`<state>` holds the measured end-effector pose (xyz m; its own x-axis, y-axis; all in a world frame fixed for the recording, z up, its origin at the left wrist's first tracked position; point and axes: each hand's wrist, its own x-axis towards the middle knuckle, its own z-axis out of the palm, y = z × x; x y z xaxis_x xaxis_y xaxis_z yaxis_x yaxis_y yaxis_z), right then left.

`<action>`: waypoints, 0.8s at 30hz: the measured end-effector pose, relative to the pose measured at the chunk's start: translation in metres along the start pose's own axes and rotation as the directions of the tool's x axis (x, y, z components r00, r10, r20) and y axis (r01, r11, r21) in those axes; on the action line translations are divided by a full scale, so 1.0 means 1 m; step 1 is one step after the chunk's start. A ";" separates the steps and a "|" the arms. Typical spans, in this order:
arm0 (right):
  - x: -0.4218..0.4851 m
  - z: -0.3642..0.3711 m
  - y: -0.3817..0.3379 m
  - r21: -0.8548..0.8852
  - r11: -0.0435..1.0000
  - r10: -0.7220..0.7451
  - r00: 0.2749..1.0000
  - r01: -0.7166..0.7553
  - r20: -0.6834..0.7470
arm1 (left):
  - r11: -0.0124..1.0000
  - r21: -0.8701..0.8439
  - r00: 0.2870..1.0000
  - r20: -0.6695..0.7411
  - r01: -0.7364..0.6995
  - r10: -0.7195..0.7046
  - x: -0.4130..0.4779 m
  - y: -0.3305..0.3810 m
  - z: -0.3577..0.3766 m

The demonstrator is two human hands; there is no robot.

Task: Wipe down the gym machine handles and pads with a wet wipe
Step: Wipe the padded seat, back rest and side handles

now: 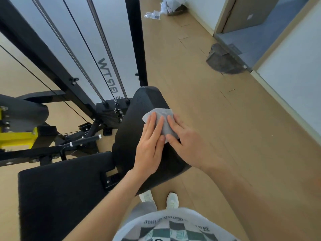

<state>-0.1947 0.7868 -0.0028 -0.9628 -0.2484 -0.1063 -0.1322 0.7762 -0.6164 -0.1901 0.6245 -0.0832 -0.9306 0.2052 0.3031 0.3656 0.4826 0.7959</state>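
Note:
A grey-white wet wipe lies flat on the black back pad of the gym machine. My left hand presses on the wipe's left part with straight fingers. My right hand presses on its right part, fingers spread flat. The two hands lie side by side and touch near the thumbs. The black seat pad sits lower left of the back pad. A black handle with chrome ends sticks out left of the back pad.
The weight stack with chrome guide rods and black frame post stands behind the pad. Yellow bracket at left. Wooden floor at right, a grey cloth by the doorway, crumpled plastic far back.

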 end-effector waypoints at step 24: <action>0.209 0.006 -0.071 -0.520 0.849 0.133 0.914 0.094 0.383 | 0.946 -0.139 0.956 0.075 0.292 -0.284 0.081 -0.143 -0.056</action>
<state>-0.3850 0.6762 0.0135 -0.8077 -0.3452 -0.4780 -0.3249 0.9371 -0.1277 -0.3186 0.5248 -0.1431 -0.9921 0.1234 0.0245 0.0721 0.3978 0.9147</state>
